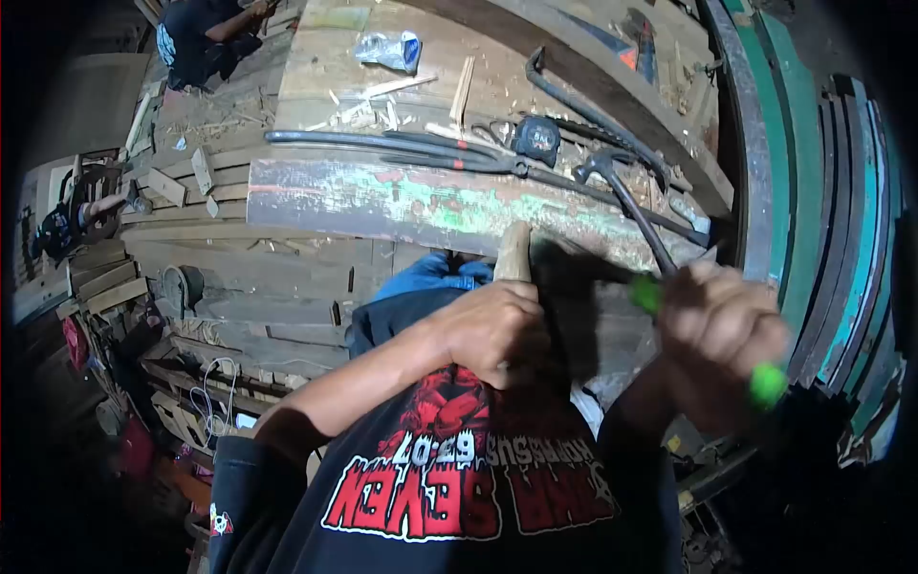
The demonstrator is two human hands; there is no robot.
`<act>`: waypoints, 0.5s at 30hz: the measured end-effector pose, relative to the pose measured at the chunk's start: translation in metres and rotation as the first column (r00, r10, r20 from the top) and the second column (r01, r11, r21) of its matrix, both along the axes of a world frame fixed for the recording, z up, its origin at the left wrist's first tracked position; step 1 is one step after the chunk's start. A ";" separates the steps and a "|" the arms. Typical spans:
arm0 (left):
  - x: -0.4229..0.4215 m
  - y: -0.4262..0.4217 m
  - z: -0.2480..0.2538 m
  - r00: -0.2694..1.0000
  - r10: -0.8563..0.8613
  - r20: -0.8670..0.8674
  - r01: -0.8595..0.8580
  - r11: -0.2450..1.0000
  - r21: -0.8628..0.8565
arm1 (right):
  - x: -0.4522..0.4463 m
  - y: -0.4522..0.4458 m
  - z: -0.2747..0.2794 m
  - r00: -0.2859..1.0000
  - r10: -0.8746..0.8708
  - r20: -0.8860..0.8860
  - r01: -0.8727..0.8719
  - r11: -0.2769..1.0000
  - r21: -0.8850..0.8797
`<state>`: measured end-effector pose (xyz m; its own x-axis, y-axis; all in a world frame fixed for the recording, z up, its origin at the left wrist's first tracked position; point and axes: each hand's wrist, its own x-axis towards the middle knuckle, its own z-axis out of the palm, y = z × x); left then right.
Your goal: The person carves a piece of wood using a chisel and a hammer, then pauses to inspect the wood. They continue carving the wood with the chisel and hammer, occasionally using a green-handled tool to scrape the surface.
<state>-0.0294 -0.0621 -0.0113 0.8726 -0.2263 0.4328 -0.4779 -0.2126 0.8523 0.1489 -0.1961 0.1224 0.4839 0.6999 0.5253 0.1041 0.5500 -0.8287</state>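
Observation:
My left hand is closed around a pale, rounded wooden handle, whose top end stands up beside a plank with worn green and grey paint. What lies at the handle's lower end is hidden by my fist. My right hand is smeared by motion but wrapped round a tool with a bright green grip. Its dark shaft and blurred head, which looks like a hammer's, reach left toward the wooden handle. A second hammer lies across the plank, its shaft running down toward my right hand.
Beyond the plank lie a tape measure, long-handled pincers, a bent pry bar, wood scraps and a crumpled plastic packet. Coloured boards stand at right. Another person sits at upper left, another at far left.

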 end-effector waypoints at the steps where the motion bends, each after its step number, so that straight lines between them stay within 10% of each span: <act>1: -0.002 -0.002 0.000 1.000 -0.003 -0.017 0.004 1.000 0.006 | 0.016 0.000 0.016 0.981 0.189 0.035 -0.191 0.977 0.096; 2: -0.001 -0.001 0.001 1.000 -0.009 -0.024 0.010 1.000 0.020 | 0.021 0.001 0.023 0.937 0.350 0.018 -0.348 0.923 0.162; 7: 0.004 -0.007 0.003 1.000 0.023 -0.007 -0.023 0.999 -0.049 | -0.028 0.012 -0.086 0.995 -0.010 -0.102 -0.016 0.968 -0.250; 10: 0.005 -0.001 0.006 0.997 -0.050 -0.065 0.050 0.999 -0.001 | -0.015 0.015 -0.053 0.936 0.041 -0.349 -0.058 0.998 -0.039; 13: 0.004 -0.004 0.002 0.998 -0.016 -0.055 0.018 0.999 0.036 | 0.015 0.002 0.014 0.986 0.166 0.004 -0.165 0.981 0.102; 15: 0.003 -0.005 0.001 0.998 -0.018 -0.060 0.019 1.000 0.018 | 0.013 -0.001 0.024 0.966 0.222 -0.131 -0.203 0.969 0.141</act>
